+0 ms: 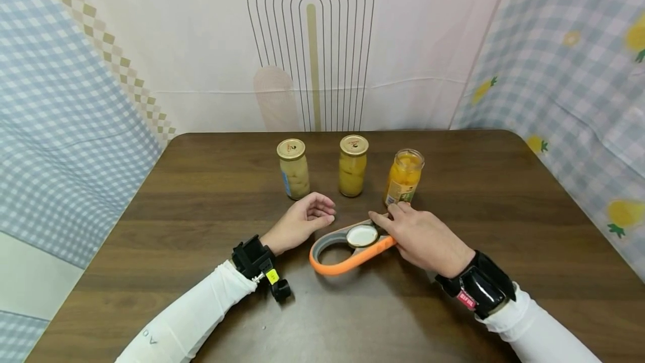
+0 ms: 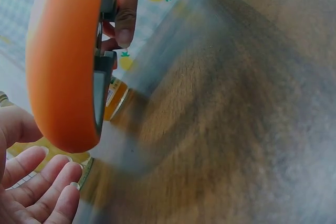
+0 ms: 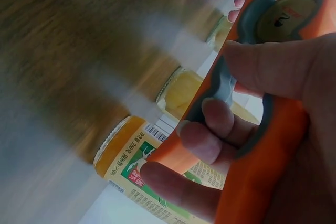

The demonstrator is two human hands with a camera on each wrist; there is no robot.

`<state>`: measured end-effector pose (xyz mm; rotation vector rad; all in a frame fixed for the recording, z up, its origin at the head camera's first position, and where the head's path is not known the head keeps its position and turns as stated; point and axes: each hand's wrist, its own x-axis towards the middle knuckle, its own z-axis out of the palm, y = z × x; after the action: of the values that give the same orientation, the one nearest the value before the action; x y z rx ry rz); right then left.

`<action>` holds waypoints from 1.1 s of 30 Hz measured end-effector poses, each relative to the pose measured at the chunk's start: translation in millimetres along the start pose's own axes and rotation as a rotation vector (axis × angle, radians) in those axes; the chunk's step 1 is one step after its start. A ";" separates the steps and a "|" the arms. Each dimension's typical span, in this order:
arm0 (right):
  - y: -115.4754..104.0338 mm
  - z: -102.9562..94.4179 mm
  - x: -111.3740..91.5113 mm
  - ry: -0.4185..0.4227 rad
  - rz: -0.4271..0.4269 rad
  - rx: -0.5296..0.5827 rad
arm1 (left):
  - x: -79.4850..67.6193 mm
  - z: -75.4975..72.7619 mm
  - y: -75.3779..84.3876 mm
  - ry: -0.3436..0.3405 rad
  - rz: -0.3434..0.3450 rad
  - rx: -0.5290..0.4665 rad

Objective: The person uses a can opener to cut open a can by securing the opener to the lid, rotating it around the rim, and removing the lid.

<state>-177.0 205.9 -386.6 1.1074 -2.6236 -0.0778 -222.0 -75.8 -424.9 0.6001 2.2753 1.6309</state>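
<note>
My right hand (image 1: 423, 240) grips an orange and grey jar opener (image 1: 335, 268), with its thumb and fingers curled round it. A round lid (image 1: 361, 236) sits between the opener's grey toothed inner edges; its white underside shows in the head view, its printed top in the right wrist view. Just beyond this hand stands a lidless jar (image 1: 405, 175) of orange contents. My left hand (image 1: 299, 220) holds nothing, its fingers loosely bent, close to the opener's looped end. In the left wrist view the opener (image 2: 63, 87) hangs above the tabletop.
Two lidded jars with pale yellow contents, a left one (image 1: 294, 172) and a middle one (image 1: 351, 170), stand upright beyond my left hand. The brown wooden table (image 1: 191, 195) ends at a hanging cloth (image 1: 211, 111) behind; checked cloths flank both sides.
</note>
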 end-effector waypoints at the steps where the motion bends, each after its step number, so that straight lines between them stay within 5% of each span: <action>1: -0.1 0.4 0.0 -0.002 -0.001 -0.001 | 0.1 0.1 0.1 0.000 0.000 0.000; 33: -4.3 8.8 -0.3 -0.048 -0.001 0.004 | 1.4 0.8 -3.1 -0.008 0.010 0.003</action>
<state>-176.4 202.6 -395.8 1.1224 -2.6662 -0.1000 -223.4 -75.3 -428.0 0.6192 2.2729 1.6268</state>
